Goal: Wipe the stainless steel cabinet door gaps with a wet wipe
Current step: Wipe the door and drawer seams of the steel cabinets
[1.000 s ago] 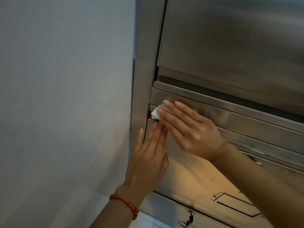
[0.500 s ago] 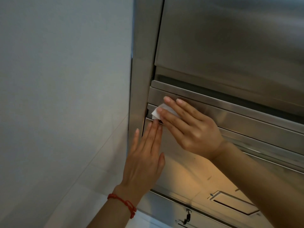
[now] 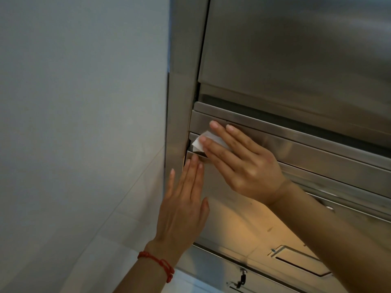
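Observation:
A stainless steel cabinet point(image 3: 296, 49) fills the right of the view, with horizontal strips and dark gaps point(image 3: 196, 152) between them. My right hand point(image 3: 243, 163) lies flat on the strips with straight fingers and presses a white wet wipe point(image 3: 201, 141) against the left end of a gap. Most of the wipe is hidden under the fingers. My left hand point(image 3: 184, 208), a red string bracelet on its wrist, rests flat with straight fingers on the panel just below, its fingertips touching the gap's lower edge.
A pale tiled wall point(image 3: 84, 123) stands at the left, meeting the cabinet's vertical steel frame point(image 3: 182, 81). Lower down, a lit steel surface point(image 3: 243, 233) has a rectangular slot point(image 3: 300, 261), and a small latch point(image 3: 243, 275) hangs beneath.
Both hands stay in about the same place on the cabinet; the right hand with the wipe has shifted slightly left toward the gap's end. The view has drifted a little.

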